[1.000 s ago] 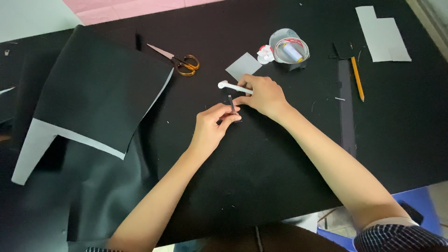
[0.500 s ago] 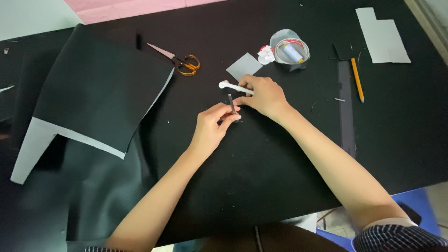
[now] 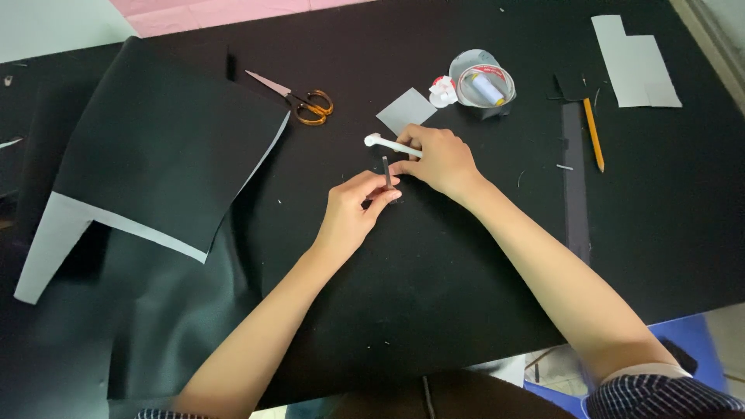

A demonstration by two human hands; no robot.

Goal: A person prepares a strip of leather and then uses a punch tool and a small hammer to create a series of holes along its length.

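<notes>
I have my left hand (image 3: 349, 213) pinching a thin dark narrow strip (image 3: 386, 171) upright, its grip clamped on the strip's lower end just above the black counter (image 3: 434, 279). My right hand (image 3: 438, 159), just beyond that grip, has its own grip closed around a slim white plastic tool (image 3: 388, 144) whose rounded tip pokes out to the left. To do this well, I judge I should keep the strip steady and work the tool close beside the pinch, in small strokes.
</notes>
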